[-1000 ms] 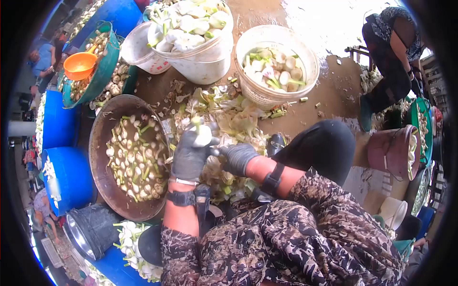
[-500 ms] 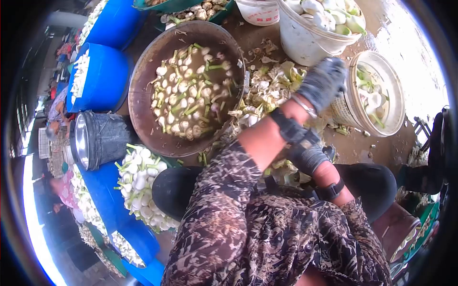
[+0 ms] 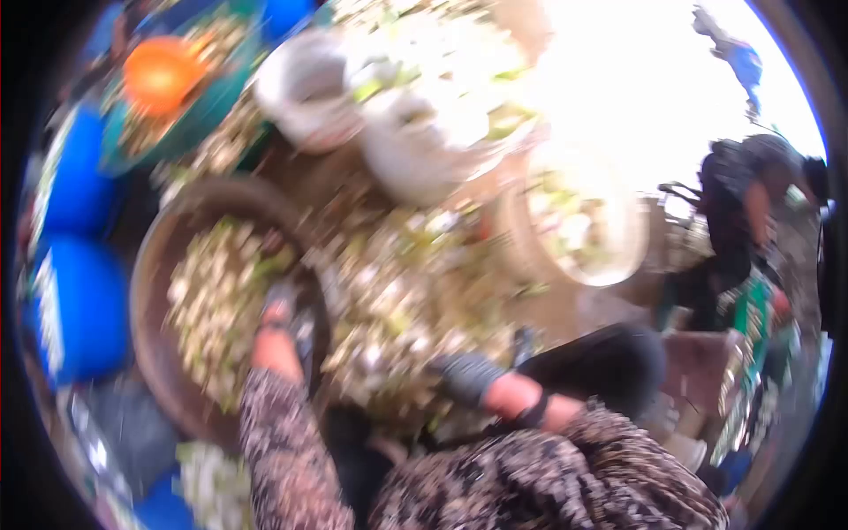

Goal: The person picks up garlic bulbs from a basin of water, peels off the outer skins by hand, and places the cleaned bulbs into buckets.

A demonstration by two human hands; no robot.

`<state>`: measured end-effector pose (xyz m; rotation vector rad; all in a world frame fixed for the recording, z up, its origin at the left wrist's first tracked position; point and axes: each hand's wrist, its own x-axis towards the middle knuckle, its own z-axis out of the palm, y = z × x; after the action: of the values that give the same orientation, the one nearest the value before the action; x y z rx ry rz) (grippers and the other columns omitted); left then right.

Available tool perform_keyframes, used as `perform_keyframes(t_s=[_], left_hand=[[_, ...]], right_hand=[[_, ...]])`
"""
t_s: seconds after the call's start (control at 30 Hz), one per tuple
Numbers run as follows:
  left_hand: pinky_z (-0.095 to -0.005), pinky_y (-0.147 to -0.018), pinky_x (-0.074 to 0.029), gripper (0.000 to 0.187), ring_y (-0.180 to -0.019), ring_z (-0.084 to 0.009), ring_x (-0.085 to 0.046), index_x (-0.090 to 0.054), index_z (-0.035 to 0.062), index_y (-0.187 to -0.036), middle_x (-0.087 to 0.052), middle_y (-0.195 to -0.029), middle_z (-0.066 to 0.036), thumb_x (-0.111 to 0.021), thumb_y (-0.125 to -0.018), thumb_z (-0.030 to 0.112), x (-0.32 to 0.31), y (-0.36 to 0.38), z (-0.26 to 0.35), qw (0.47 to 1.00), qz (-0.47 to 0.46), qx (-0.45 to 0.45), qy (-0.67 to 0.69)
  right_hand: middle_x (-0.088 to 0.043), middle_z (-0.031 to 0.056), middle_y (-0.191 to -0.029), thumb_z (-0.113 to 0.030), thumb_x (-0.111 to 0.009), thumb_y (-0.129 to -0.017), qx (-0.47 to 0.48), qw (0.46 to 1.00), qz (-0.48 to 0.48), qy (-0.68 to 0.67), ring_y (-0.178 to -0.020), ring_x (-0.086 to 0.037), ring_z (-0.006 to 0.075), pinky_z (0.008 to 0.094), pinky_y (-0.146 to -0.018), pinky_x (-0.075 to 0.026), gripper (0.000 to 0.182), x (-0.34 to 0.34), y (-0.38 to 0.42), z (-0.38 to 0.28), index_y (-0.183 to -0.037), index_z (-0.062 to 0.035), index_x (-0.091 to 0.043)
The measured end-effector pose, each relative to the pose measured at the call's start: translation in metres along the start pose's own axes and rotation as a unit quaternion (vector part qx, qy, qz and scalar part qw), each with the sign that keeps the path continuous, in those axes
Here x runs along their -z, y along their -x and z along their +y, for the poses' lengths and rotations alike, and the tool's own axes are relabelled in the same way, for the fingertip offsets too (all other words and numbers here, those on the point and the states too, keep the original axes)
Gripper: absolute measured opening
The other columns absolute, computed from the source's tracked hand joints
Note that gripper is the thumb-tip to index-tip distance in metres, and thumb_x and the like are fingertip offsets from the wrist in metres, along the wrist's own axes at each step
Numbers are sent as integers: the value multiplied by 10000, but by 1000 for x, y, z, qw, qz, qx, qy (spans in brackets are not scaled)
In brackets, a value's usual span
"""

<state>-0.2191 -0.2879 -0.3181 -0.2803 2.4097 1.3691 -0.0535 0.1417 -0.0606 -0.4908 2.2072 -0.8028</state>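
The whole view is smeared by motion. My left hand [image 3: 281, 299], in a grey glove, is over the right side of a wide brown basin [image 3: 146, 305]. Garlic bulbs [image 3: 212, 305] with green stems fill much of that basin. The left fingers are too blurred to read. My right hand [image 3: 468, 375], also gloved in grey, is low above the peelings in front of my lap. Its fingers look curled, but what they hold is hidden. Loose garlic skins and leaves [image 3: 397, 300] cover the ground between the basin and the buckets.
A pale bucket [image 3: 632, 234] with garlic stands at the right; white buckets [image 3: 411, 163] are farther back. Blue tubs [image 3: 84, 309] line the left. An orange bowl [image 3: 163, 75] sits in a green tub [image 3: 124, 141]. Another person [image 3: 751, 190] bends at the far right.
My left hand has swung from beside the right-hand bucket across to the basin. My right hand now shows apart from the left arm. The camera view has turned to the right.
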Motion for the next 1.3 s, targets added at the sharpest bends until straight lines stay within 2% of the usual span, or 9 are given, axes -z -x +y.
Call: perform_keyframes(t_s=[0.13, 0.33, 0.43, 0.47, 0.67, 0.77, 1.0, 1.1, 1.3], left_hand=[[-371, -627, -506, 443, -749, -206, -594, -456, 124, -1323, -594, -1002, -86, -579, -914, 242, -30, -13, 32, 989, -59, 89, 100], [-356, -623, -498, 638, -755, -209, -582, -385, 132, -1425, -576, -1193, -95, -624, -857, 300, -11, 63, 33, 843, -65, 300, 443], [-427, -694, -527, 663, -893, -277, -612, -375, 166, -1440, -546, -1278, -123, -624, -865, 383, 8, 88, 80, 852, -5, 342, 397], [-655, -1037, -319, 800, -1367, -342, -302, -265, 215, -1483, -389, -1438, -140, -644, -826, 470, 22, 122, 105, 818, -113, 185, 533], [-306, -618, -514, 309, -735, -132, -578, -517, 115, -1241, -610, -990, -36, -587, -950, 193, 6, 104, 175, 854, 106, -47, 507], [-239, -615, -491, 407, -696, -99, -539, -461, 57, -1272, -551, -853, -17, -620, -900, 97, -41, 167, 285, 916, 116, -108, 368], [-319, -962, -457, 564, -1043, -175, -543, -428, 10, -1268, -533, -1168, -92, -711, -780, -14, -106, 237, 334, 970, 105, -185, 116], [-320, -964, -454, 578, -1071, -180, -552, -422, 11, -1263, -542, -1172, -103, -728, -773, -9, -122, 253, 332, 970, 75, -162, 163], [-349, -909, -476, 569, -1014, -242, -585, -483, 14, -1203, -556, -1120, -147, -789, -730, 94, -139, 275, 350, 952, 162, -249, -76]], right_hand=[[-682, 185, -914, -291, -629, -759, -39, 998, -15, 54, -857, -652, 393, 471, -759, -515, 352, 16, -8, -8, -1034, -73, -644], [-666, 194, -861, -307, -634, -780, -31, 998, -1, 56, -824, -646, 395, 478, -733, -510, 437, 2, -35, 7, -1134, -61, -561], [-677, 192, -834, -270, -616, -774, -45, 997, 25, 59, -816, -662, 373, 459, -714, -526, 270, 3, -37, 4, -912, -47, -678], [-673, 195, -807, -270, -604, -782, -27, 996, 47, 68, -802, -661, 370, 457, -709, -524, 254, -11, -48, 14, -857, -42, -686], [-666, 179, -842, -320, -627, -755, 29, 983, 179, -16, -798, -636, 376, 457, -709, -506, 295, 25, -26, -10, -826, -43, -699], [-599, 184, -1155, -301, -693, -750, 57, 928, 363, 61, -1092, -549, 370, 425, -932, -445, 439, 37, -11, -3, -1121, -79, -618], [-676, 159, -873, -124, -671, -847, 98, 854, 393, -326, -787, -666, 298, 354, -714, -519, 151, 64, 15, -21, -958, -23, -653], [-677, 156, -872, -145, -685, -840, 80, 876, 414, -233, -781, -663, 299, 364, -710, -520, 156, 65, 32, -22, -938, -26, -655], [-672, 152, -836, -160, -687, -845, 95, 906, 400, -100, -751, -654, 297, 359, -697, -518, 175, 67, 47, -27, -940, -15, -660]])
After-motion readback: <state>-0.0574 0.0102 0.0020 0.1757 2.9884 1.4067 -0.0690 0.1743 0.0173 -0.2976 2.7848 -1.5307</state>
